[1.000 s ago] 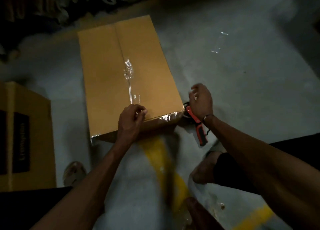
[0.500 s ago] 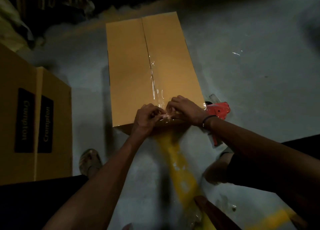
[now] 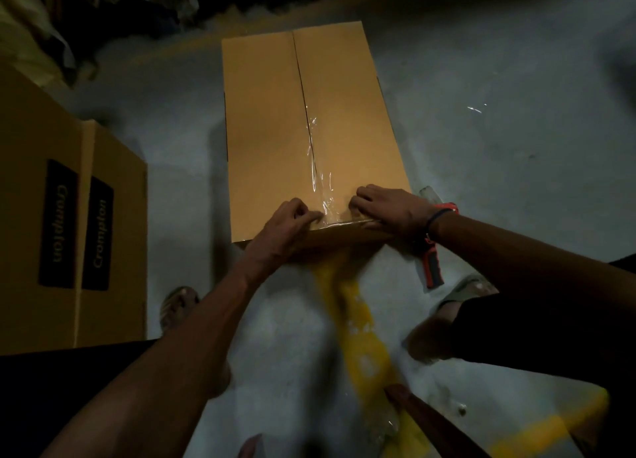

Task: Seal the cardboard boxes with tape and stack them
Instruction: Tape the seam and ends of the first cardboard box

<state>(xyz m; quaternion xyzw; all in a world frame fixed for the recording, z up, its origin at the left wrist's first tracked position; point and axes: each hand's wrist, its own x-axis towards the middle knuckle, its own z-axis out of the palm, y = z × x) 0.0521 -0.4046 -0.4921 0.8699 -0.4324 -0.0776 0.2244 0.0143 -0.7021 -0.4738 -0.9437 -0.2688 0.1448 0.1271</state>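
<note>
Fingers of the left hand (image 3: 287, 218) are curled, their tips pinching the clear tape (image 3: 321, 185) at the near edge of the cardboard box (image 3: 275, 130); the right hand (image 3: 385, 206) lies opposite with fingers bent, knuckles up, pressing the same strip where it turns over that edge. Whether the right thumb grips anything cannot be told: it is hidden under the hand. One strip of tape is visible, wrinkled, running up the centre seam from the near edge to about the middle; the far half of the seam shows bare. The box lies flat on the grey concrete floor (image 3: 499, 147), its near end over a yellow floor line (image 3: 354, 320).

One tape dispenser (image 3: 433, 268), red and grey, lies on the floor just beside the box's near right corner, its head largely covered by the right wrist. Two stacked cartons (image 3: 103, 216) stand at the left, cut off by the frame edge, each bearing a black label reading "Crompton". One sandalled foot (image 3: 177, 308) shows near them; a second (image 3: 464, 290) is partly hidden behind the right arm. The far background is too dark to identify.
</note>
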